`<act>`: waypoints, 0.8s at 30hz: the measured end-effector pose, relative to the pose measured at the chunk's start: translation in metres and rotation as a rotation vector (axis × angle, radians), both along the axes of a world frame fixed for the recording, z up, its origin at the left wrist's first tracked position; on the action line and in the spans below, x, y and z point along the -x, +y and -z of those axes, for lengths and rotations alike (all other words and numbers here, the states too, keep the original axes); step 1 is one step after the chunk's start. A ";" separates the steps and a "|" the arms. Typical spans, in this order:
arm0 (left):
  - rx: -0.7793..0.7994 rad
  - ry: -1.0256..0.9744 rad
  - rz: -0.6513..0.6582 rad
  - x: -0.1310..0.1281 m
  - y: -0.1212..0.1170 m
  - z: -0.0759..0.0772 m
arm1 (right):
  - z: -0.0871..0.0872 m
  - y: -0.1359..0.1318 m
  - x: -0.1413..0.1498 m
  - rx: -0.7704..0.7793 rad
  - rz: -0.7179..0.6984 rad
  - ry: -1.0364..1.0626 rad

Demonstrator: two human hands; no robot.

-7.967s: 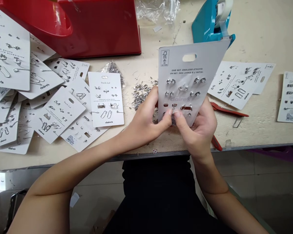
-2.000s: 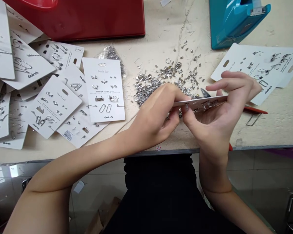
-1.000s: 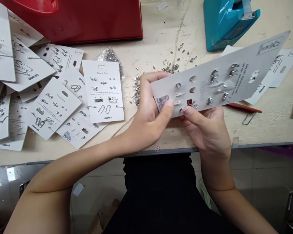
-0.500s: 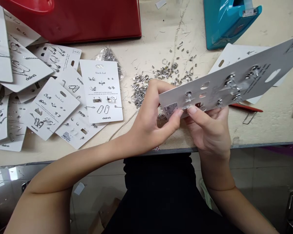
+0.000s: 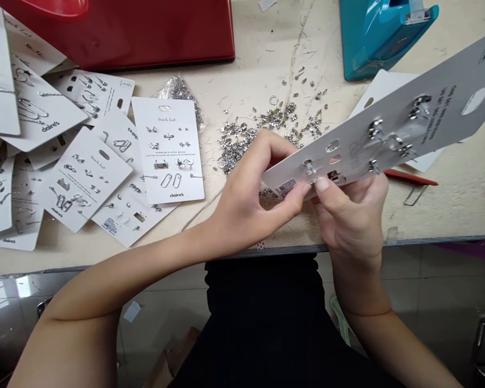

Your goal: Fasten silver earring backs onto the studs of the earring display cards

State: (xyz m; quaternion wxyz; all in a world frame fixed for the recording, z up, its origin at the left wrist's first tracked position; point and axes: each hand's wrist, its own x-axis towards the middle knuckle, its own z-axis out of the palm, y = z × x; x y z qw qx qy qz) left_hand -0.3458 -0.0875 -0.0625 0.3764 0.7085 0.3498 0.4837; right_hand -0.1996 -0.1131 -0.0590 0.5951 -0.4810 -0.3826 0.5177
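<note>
Over the last second the white earring card has been tipped to a steeper slant, its slotted end now higher toward the upper right, while its printed back is turned up to the wearer. It is held above the front edge of the desk, clear of the loose metal findings lying beyond it. The left hand pinches the lower end, thumb beside the barcode label, index finger behind the card. The right hand also pinches the card, its thumb pressed on the back close to the near edge, just beside a dark square opening.

Both thumbs have stayed nearly together at that same end, so the work seems centred on one small fitting there, probably not yet secured. What lies under the thumbtips is hidden.
</note>
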 end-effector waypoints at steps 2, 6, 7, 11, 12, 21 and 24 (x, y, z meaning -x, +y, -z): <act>0.001 -0.024 0.001 0.001 0.002 0.000 | 0.000 0.000 0.001 -0.029 -0.017 -0.010; 0.005 -0.074 0.003 0.002 0.004 -0.002 | 0.001 0.000 0.001 -0.083 0.000 -0.060; 0.004 -0.084 0.003 0.002 0.004 -0.002 | 0.002 0.000 0.001 -0.097 0.009 -0.065; 0.037 -0.091 -0.010 0.001 0.002 -0.003 | 0.008 0.000 0.001 -0.128 0.022 -0.079; 0.059 -0.087 -0.013 0.000 0.001 -0.004 | 0.009 0.000 0.001 -0.131 0.022 -0.083; 0.174 -0.072 -0.018 0.000 0.000 -0.006 | 0.004 -0.001 0.004 -0.225 0.116 -0.275; 0.245 -0.044 -0.003 0.000 -0.001 -0.009 | 0.001 -0.001 0.006 -0.229 0.114 -0.314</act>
